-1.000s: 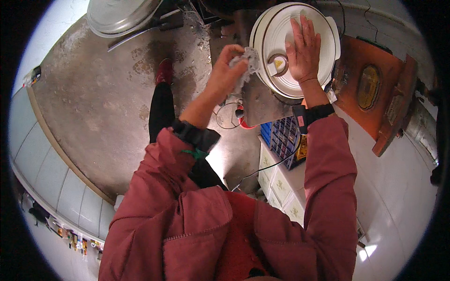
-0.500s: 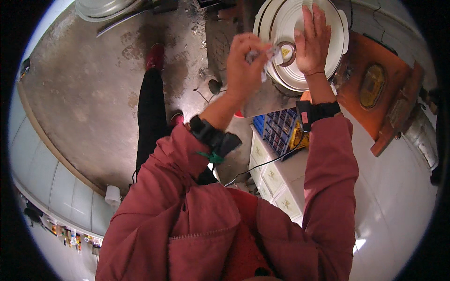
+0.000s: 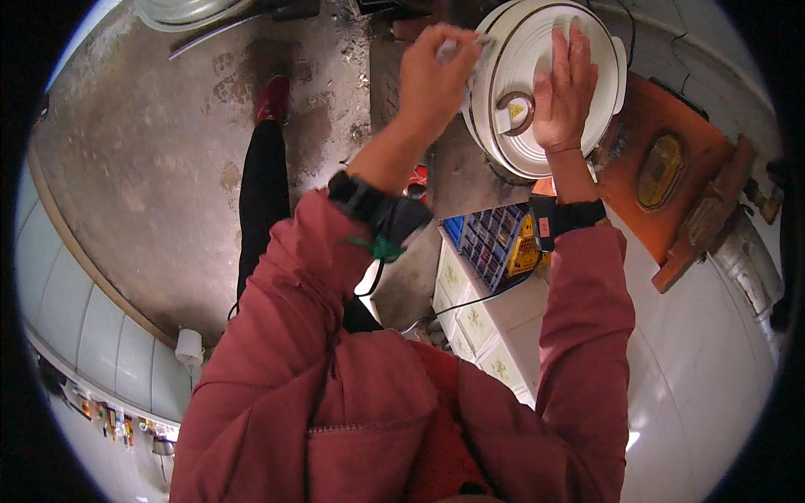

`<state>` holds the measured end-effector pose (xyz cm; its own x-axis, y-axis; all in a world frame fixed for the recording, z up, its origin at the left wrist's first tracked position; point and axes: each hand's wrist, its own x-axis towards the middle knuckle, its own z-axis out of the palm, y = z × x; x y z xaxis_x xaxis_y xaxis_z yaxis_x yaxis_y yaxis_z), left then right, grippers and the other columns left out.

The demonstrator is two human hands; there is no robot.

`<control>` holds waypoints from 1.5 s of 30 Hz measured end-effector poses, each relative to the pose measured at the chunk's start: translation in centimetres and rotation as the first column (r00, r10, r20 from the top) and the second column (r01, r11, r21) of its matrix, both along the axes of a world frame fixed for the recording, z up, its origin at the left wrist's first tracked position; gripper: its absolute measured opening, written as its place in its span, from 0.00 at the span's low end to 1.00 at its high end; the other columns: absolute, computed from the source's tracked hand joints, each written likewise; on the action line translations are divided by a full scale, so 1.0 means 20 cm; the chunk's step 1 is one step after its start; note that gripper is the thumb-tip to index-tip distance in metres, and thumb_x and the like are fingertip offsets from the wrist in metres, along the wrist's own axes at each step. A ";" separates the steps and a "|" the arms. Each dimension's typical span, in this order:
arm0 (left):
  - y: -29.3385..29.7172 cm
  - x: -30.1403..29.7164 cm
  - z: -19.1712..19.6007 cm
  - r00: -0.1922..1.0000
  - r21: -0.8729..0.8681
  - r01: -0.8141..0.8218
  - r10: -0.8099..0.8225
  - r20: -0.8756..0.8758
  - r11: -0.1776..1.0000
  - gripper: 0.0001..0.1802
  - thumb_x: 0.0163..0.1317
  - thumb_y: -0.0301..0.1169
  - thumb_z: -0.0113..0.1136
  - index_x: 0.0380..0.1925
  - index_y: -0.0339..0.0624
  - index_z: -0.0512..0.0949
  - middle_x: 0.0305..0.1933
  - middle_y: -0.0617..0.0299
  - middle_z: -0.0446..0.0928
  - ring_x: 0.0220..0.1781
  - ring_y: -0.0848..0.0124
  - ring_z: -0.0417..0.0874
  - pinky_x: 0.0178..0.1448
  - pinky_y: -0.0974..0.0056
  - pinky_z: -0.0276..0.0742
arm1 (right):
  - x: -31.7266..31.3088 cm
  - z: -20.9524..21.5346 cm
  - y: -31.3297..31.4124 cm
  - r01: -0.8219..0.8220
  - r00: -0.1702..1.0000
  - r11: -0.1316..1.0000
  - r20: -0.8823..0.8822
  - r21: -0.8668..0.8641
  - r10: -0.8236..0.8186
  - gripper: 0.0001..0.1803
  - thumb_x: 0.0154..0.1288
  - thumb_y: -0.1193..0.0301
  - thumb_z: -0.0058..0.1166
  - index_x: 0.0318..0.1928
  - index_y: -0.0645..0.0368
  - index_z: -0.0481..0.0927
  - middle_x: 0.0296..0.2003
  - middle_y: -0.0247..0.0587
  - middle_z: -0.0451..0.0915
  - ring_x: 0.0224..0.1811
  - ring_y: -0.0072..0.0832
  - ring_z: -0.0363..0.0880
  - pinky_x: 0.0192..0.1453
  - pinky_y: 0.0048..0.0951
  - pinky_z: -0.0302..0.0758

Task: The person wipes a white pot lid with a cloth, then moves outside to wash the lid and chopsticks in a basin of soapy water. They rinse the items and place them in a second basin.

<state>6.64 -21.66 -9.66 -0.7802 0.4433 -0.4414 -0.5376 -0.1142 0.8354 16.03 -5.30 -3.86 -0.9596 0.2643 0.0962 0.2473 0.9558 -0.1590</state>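
Note:
My right hand (image 3: pixel 566 96) lies flat on a cream lid (image 3: pixel 591 109), its fingers slightly spread. The lid has raised rings, a dark rim line and a ring-shaped knob (image 3: pixel 516 111) with a yellow triangle label. It sits on a cream pot (image 3: pixel 475 113) with side handles, mostly hidden beneath. At the pot's left edge, my left hand (image 3: pixel 434 80) is closed around a crumpled whitish-grey scrap (image 3: pixel 453 49). Motion blurs the scrap, and whether it is cloth or plastic does not show. I cannot tell whether it touches the rim.
An orange board (image 3: pixel 671 168) with an oval plate stands right of the pot. Below are a blue crate (image 3: pixel 490 239) and a tiled block (image 3: pixel 470 310), with a dark cable (image 3: pixel 478 299) crossing. A clear round lid (image 3: pixel 189 10) lies far left on the concrete floor (image 3: pixel 151 168).
My left hand has moved up and slightly left with the scrap, away from the knob to the rim's left side. My right hand stays on the lid; the view has shifted slightly.

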 end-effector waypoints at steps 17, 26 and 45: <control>-0.11 0.14 0.08 0.999 -0.003 -0.020 0.020 0.027 1.000 0.05 0.62 0.26 0.64 0.37 0.42 0.80 0.39 0.66 0.78 0.41 0.79 0.76 0.47 0.70 0.73 | 0.00 0.01 -0.01 0.035 0.998 0.999 0.057 -0.010 -0.034 0.33 0.69 0.57 0.39 0.73 0.51 0.58 0.76 0.44 0.50 0.78 0.48 0.44 0.75 0.59 0.41; -0.18 0.23 0.01 0.999 0.086 0.044 -0.043 -0.018 0.995 0.07 0.58 0.20 0.65 0.37 0.40 0.78 0.45 0.63 0.76 0.46 0.78 0.75 0.51 0.71 0.72 | 0.01 0.00 -0.01 0.057 0.997 0.998 0.059 0.011 -0.058 0.32 0.71 0.58 0.38 0.74 0.49 0.57 0.76 0.42 0.50 0.78 0.47 0.45 0.75 0.60 0.42; -0.21 0.41 -0.01 0.992 -0.096 0.122 -0.125 -0.025 0.988 0.08 0.62 0.23 0.62 0.40 0.44 0.75 0.39 0.65 0.77 0.38 0.76 0.78 0.41 0.68 0.75 | -0.01 0.03 -0.02 0.063 0.998 0.998 0.007 0.009 -0.064 0.33 0.68 0.58 0.45 0.73 0.45 0.60 0.75 0.41 0.52 0.77 0.47 0.48 0.74 0.61 0.47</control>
<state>14.82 -25.95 -9.95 -0.7362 0.4944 -0.4622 -0.5162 0.0315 0.8559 15.85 -5.72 -3.19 -0.9416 0.3239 0.0919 0.3087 0.9394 -0.1490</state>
